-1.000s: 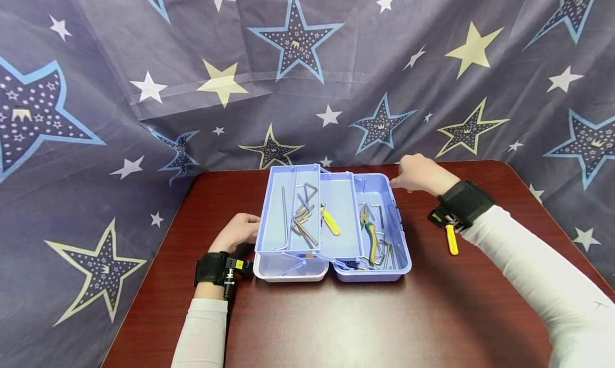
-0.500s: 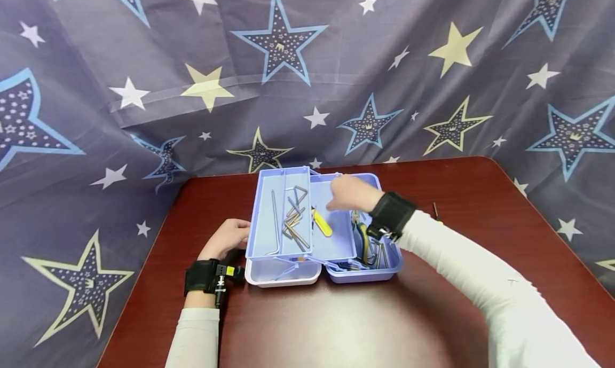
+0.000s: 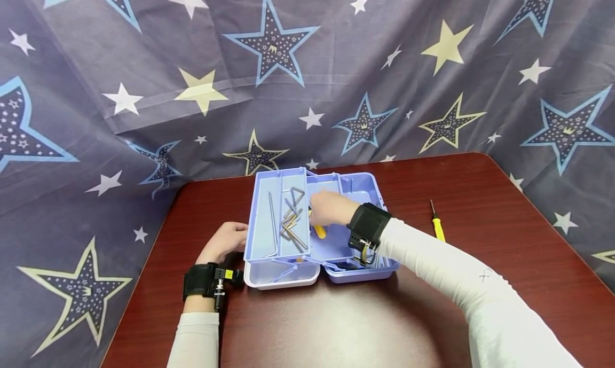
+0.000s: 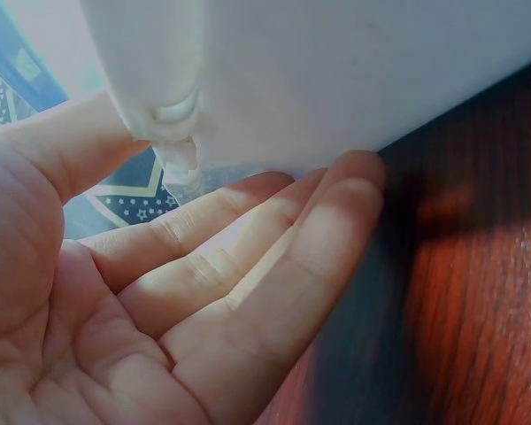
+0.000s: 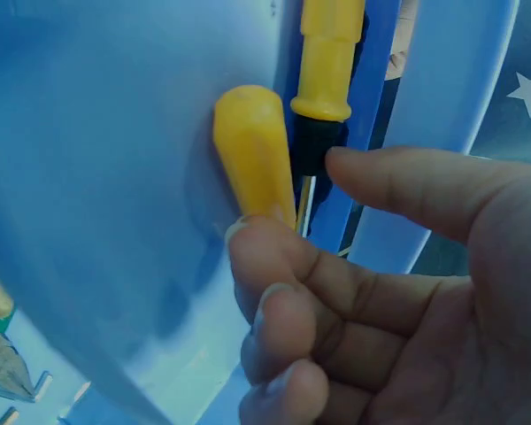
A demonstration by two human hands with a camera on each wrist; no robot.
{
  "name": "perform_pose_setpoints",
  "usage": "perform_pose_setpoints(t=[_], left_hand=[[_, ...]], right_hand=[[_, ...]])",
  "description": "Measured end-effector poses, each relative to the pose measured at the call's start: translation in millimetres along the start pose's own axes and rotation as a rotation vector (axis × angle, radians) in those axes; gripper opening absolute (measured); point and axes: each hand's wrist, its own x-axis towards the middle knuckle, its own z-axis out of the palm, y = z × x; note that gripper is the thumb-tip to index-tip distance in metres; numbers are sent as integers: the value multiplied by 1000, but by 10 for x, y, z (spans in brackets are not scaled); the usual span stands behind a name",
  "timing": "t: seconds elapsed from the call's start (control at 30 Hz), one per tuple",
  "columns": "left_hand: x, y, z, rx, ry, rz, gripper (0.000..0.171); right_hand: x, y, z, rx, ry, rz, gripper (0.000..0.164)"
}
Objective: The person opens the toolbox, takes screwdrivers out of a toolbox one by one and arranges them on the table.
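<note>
A lilac toolbox (image 3: 281, 286) stands unfolded, its tiered trays spread out. My left hand (image 3: 225, 241) rests against its left side; in the left wrist view the fairly straight fingers (image 4: 274, 266) touch the pale wall. Over the middle tray (image 3: 338, 245) is my right hand (image 3: 331, 208). In the right wrist view its fingertips are at two yellow-handled tools: the thumb is at the black collar of a screwdriver (image 5: 326, 71), the index finger at the other yellow handle (image 5: 252, 146). Thumb and fingers stay apart; the contact is partly hidden.
Several hex keys (image 3: 293, 226) lie in the upper left tray. Pliers (image 5: 7, 359) and more hex keys are in the right-hand bin (image 3: 360, 181). A yellow-handled screwdriver (image 3: 438, 226) lies on the dark red table (image 3: 480, 197). A star-patterned cloth (image 3: 336, 63) hangs behind.
My right hand has moved left from beyond the toolbox's right edge, over the bin, and down to the yellow handles in the middle tray. The left hand stays at the toolbox's side.
</note>
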Motion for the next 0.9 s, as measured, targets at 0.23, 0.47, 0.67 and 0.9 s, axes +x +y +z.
perform_pose_setpoints(t=[0.23, 0.47, 0.67, 0.9], left_hand=[[11, -33, 5, 12, 12, -1, 34], [1, -18, -3, 17, 20, -10, 32], [12, -17, 2, 15, 17, -14, 34], [24, -49, -13, 12, 11, 2, 33]], right_hand=[[-1, 33, 71, -4, 1, 18, 16], [-42, 78, 12, -27, -20, 43, 13], [-117, 189, -143, -53, -21, 70, 7], [-231, 323, -312, -80, 7, 99, 13]])
